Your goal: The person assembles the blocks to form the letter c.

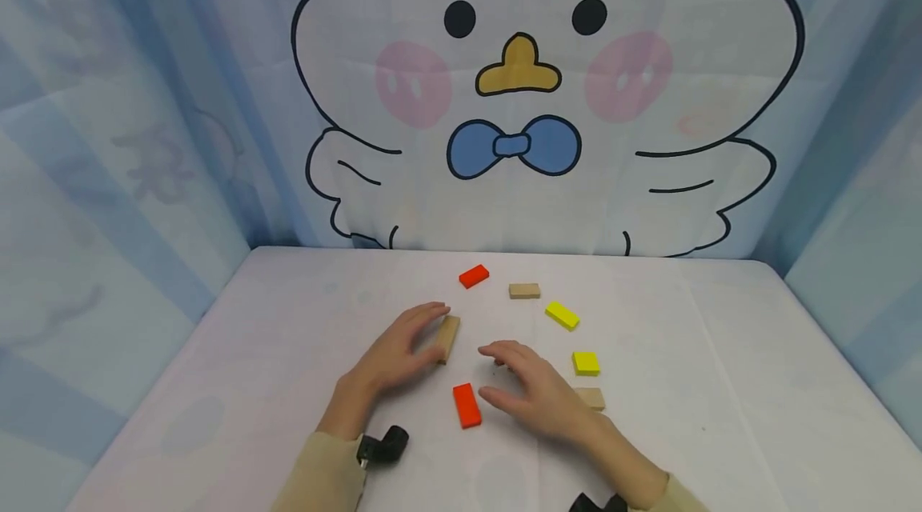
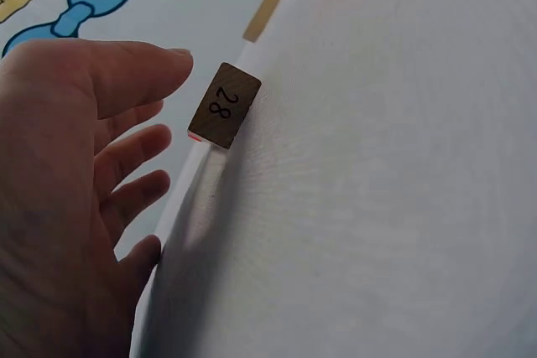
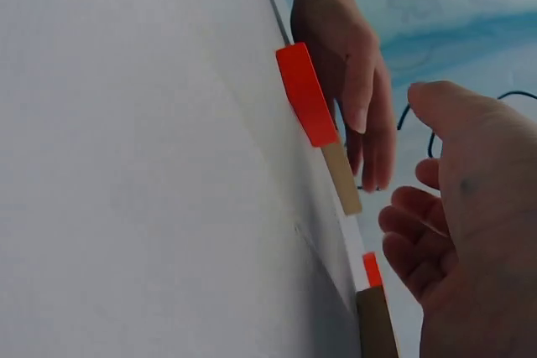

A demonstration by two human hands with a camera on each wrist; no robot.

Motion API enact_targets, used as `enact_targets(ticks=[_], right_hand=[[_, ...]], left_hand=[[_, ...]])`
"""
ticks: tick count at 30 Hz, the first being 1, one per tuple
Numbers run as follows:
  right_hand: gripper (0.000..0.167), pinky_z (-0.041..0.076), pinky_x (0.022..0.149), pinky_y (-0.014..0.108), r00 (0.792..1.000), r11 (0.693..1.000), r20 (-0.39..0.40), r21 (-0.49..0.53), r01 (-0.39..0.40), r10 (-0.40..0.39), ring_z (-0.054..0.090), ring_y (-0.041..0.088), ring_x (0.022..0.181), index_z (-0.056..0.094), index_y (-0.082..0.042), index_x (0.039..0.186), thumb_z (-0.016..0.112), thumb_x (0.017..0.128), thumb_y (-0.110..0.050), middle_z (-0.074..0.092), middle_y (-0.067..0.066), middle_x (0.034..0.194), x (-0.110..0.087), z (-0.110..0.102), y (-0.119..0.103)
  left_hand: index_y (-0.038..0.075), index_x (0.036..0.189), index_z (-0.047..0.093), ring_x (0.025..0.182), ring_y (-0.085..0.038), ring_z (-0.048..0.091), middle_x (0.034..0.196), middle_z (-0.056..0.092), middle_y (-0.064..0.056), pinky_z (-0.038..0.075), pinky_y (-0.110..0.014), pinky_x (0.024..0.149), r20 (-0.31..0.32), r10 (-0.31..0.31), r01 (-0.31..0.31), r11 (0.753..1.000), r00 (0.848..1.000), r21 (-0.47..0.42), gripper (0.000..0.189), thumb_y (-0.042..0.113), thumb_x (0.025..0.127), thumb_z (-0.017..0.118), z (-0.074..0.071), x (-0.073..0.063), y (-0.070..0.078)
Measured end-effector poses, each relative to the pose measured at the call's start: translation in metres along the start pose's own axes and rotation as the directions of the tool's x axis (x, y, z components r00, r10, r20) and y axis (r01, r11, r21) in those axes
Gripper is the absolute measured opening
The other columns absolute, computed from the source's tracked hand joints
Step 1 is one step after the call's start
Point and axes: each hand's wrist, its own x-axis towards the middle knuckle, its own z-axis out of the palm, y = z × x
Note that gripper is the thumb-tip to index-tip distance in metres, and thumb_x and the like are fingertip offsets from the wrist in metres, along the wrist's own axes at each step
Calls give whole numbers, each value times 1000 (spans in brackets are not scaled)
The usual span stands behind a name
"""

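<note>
My left hand [image 1: 394, 350] is beside a plain wooden block [image 1: 448, 339], thumb and fingers spread along its left side. In the left wrist view this wooden block [image 2: 225, 106] shows a printed number on its end, and a gap separates it from the thumb. My right hand [image 1: 536, 392] hovers over the table with loosely bent fingers and nothing in them. Just left of its thumb lies a red block [image 1: 467, 406]. The right wrist view has that red block [image 3: 306, 94] in front of the left hand [image 3: 357, 64].
Farther back on the white table [image 1: 288, 320] lie another red block [image 1: 474, 276], a wooden block [image 1: 524, 290] and a yellow block [image 1: 562, 315]. A yellow square block [image 1: 586, 363] is right of my right hand, near a wooden block [image 1: 592, 398] partly hidden by the wrist. A printed curtain [image 1: 511, 208] hangs behind.
</note>
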Motion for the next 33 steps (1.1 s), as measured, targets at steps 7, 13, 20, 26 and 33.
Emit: enact_targets(ticks=[7,13,20,26,33], right_hand=[[43,52,82,27,993,998,115,68,12,-20,57,11,95,61,-10,132,73,95,-28,61,-4,116,1,13,-4],[42,52,79,25,992,998,126,66,24,-32,57,10,92,62,-10,130,74,93,-27,60,-5,115,0,17,-5],[42,50,84,26,986,999,162,-11,31,-28,55,7,98,64,-22,129,75,92,-38,57,-10,117,1,18,-5],[37,47,92,30,980,997,196,-70,43,-29,52,9,104,67,-26,126,73,93,-40,52,-10,115,0,20,-6],[35,48,92,30,982,995,178,-69,79,-65,52,10,104,69,-24,126,76,92,-28,53,-9,116,-1,20,-3]], left_hand=[[17,148,52,144,-26,36,155,44,-4,29,-51,116,35,39,-39,999,999,-13,59,30,92,67,1,0,-6],[16,149,52,144,-28,36,155,43,-6,28,-52,116,52,54,-53,998,997,-23,61,31,92,68,-1,0,-5],[14,148,53,144,-30,36,154,45,-6,27,-53,116,58,75,-74,997,996,-17,59,30,92,68,-3,1,-6],[15,147,53,142,-30,37,153,47,-6,28,-52,116,74,79,-78,997,994,-15,59,28,92,68,-3,1,-8],[15,147,53,142,-29,38,152,47,-6,28,-51,116,70,79,-79,997,994,-3,59,27,92,70,-2,3,-9]])
